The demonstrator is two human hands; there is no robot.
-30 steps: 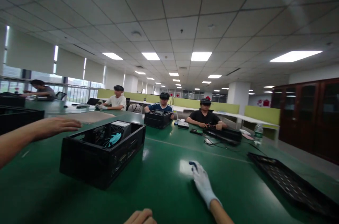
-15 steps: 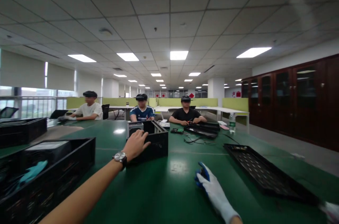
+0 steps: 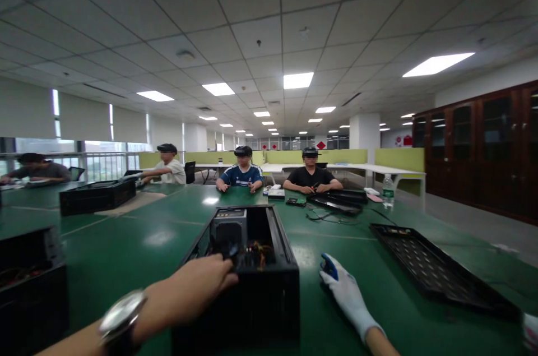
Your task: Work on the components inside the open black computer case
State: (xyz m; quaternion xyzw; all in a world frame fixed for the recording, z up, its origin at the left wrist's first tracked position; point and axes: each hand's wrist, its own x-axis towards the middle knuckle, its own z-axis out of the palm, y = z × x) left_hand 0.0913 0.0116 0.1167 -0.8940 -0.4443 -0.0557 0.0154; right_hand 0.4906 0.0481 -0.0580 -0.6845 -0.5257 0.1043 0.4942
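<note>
An open black computer case (image 3: 290, 283) stands in front of me, with a grey power supply (image 3: 229, 227) and loose cables (image 3: 260, 255) inside. My left hand (image 3: 199, 283), bare and wearing a wristwatch, has its fingers hooked over the case's near rim; the fingertips are partly hidden. To the right of the case, my right hand (image 3: 342, 289) is over the green table (image 3: 323, 333). It wears a white glove with blue on the finger side. Its fingers are curled, and what they hold, if anything, I cannot make out.
A black side panel (image 3: 432, 272) lies at the right. Another open case (image 3: 33, 294) is at the left, and a further one (image 3: 98, 196) lies beyond it. Across the table sit several people, near cables (image 3: 325, 218), a circuit board (image 3: 295, 202) and a water bottle (image 3: 388, 192).
The computer case has come much closer to me with my left hand on it. My right hand has hardly moved. The view has turned a little to the left.
</note>
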